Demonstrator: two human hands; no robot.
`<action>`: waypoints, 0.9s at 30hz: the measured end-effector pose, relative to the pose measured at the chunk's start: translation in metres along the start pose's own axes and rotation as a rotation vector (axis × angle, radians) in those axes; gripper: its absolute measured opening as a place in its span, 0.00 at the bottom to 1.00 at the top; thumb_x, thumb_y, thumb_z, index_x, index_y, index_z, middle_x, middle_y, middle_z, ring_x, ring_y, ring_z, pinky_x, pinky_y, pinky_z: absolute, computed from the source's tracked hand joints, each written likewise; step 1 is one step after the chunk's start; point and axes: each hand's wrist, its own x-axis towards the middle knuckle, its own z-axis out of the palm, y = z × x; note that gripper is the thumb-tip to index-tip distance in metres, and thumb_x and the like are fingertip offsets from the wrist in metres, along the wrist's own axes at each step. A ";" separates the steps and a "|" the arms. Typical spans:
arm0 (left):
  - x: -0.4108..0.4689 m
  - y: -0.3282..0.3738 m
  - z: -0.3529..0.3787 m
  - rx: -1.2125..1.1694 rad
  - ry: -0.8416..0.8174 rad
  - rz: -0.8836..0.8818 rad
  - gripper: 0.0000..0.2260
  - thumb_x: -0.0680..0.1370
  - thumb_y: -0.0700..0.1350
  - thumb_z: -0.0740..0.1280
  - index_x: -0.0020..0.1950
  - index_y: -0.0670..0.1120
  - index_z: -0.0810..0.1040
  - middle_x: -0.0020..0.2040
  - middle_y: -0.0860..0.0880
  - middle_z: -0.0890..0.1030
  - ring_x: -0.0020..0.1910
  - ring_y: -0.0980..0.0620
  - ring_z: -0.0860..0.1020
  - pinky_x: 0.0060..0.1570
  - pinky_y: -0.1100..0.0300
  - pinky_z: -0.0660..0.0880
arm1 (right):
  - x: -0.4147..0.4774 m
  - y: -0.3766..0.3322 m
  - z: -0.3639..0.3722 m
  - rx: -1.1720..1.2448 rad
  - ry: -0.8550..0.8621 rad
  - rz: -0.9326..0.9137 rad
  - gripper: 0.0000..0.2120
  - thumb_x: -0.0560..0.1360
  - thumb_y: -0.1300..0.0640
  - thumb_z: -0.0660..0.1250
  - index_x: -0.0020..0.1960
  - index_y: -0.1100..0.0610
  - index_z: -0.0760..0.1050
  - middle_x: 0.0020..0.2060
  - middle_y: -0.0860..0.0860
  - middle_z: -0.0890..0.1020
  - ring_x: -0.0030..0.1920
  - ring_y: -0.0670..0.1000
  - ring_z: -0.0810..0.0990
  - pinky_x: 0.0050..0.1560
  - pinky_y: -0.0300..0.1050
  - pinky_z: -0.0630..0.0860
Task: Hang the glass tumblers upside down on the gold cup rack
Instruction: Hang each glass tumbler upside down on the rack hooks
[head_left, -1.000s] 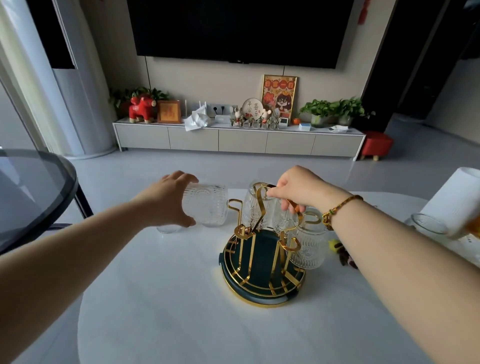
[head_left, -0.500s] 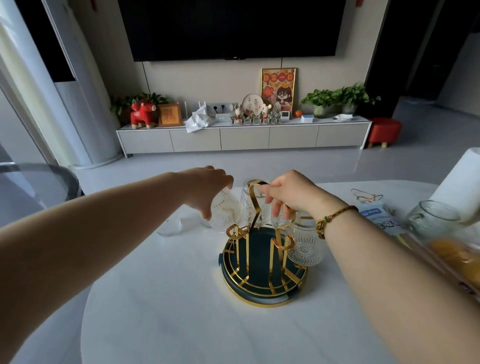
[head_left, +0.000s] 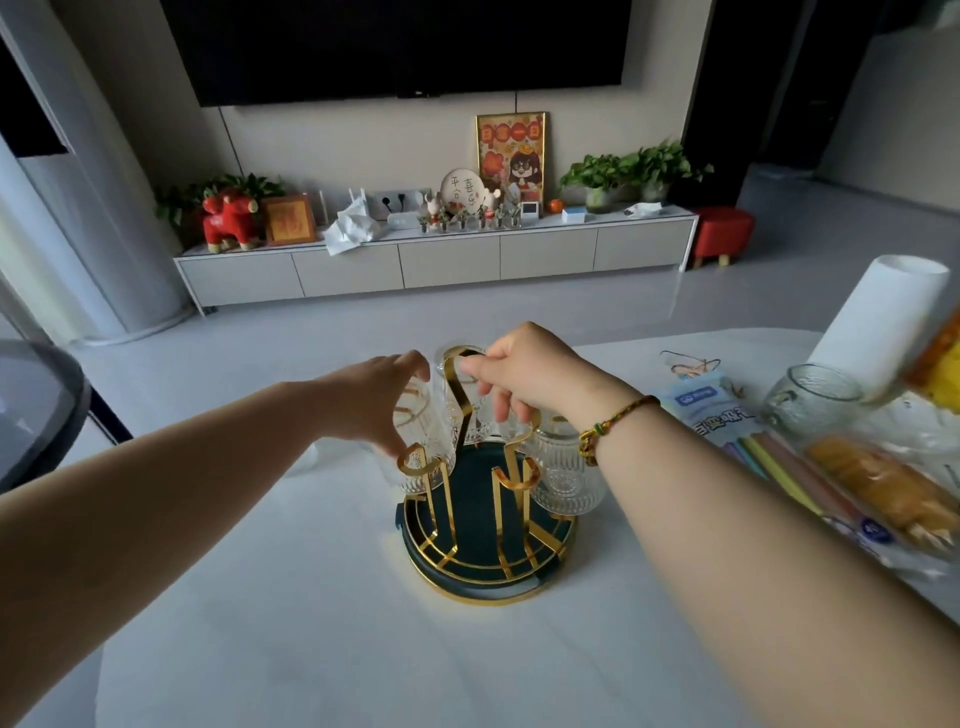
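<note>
The gold cup rack (head_left: 485, 540) with a dark green round base stands on the white table (head_left: 363, 649). My left hand (head_left: 376, 402) grips a ribbed glass tumbler (head_left: 426, 449) upside down, over a gold prong on the rack's left side. My right hand (head_left: 524, 376) is closed on the rack's top gold loop. Another tumbler (head_left: 563, 475) hangs upside down on the right side. At least one more glass sits behind the loop, partly hidden by my hands.
On the right of the table are a glass jar (head_left: 810, 397), a white paper roll (head_left: 883, 322), a pack of coloured straws (head_left: 727, 415) and wrapped bread (head_left: 883, 488). A dark glass side table (head_left: 36, 405) stands at the left. A further glass is half hidden behind my left forearm.
My left hand has carried the tumbler from left of the rack, turned it upside down and lowered it over the left prong. My right hand has stayed on the top loop.
</note>
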 end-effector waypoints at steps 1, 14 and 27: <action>0.001 -0.001 0.002 -0.024 0.021 -0.007 0.36 0.61 0.44 0.77 0.63 0.48 0.61 0.59 0.44 0.74 0.49 0.51 0.68 0.41 0.60 0.67 | 0.000 0.000 0.000 0.004 0.002 -0.002 0.15 0.74 0.48 0.60 0.35 0.57 0.73 0.22 0.48 0.77 0.13 0.40 0.67 0.29 0.38 0.70; -0.013 -0.016 0.011 -0.189 0.077 -0.002 0.35 0.66 0.41 0.74 0.68 0.54 0.61 0.73 0.48 0.62 0.69 0.47 0.62 0.68 0.54 0.59 | 0.001 0.001 0.000 -0.001 0.008 0.008 0.15 0.74 0.49 0.60 0.35 0.57 0.74 0.22 0.50 0.77 0.13 0.40 0.67 0.26 0.34 0.70; -0.027 -0.013 0.011 -0.366 0.209 -0.046 0.38 0.63 0.39 0.76 0.68 0.48 0.61 0.69 0.44 0.68 0.66 0.44 0.66 0.65 0.51 0.64 | 0.000 -0.002 -0.001 -0.083 -0.031 -0.012 0.15 0.76 0.50 0.58 0.51 0.62 0.74 0.26 0.50 0.78 0.14 0.41 0.69 0.27 0.37 0.68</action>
